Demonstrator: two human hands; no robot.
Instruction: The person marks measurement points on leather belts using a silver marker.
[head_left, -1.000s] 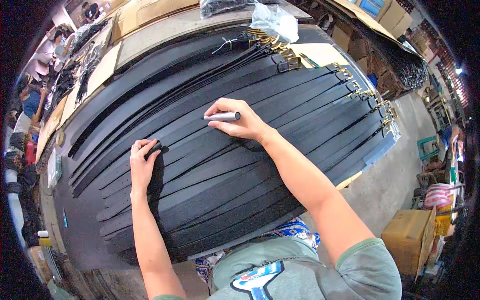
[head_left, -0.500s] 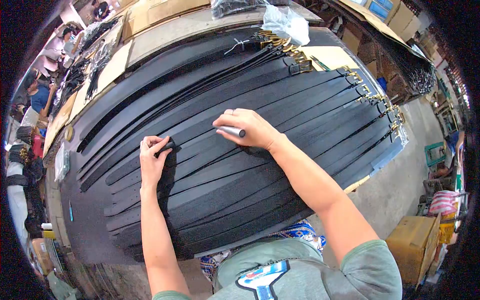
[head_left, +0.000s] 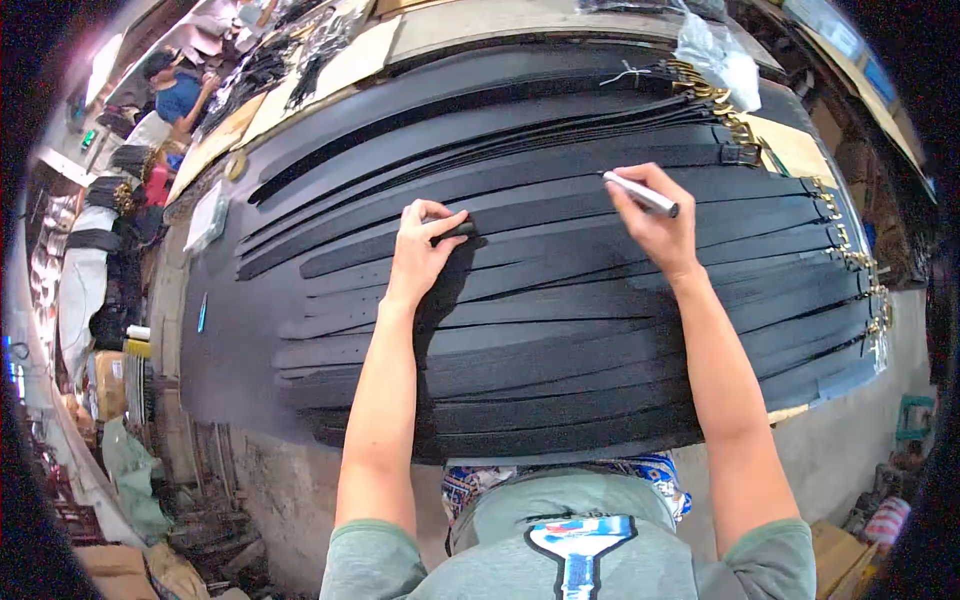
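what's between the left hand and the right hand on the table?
Head view: only black belts laid side by side span the stretch between the left hand and the right hand, which holds a silver marker. Nothing else lies on them there.

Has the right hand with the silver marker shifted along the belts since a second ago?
Yes. The right hand holding the silver marker moved along the black belts toward the gold buckles.

The person wears a grey-green short-sleeved T-shirt with a blue, white and red chest print.
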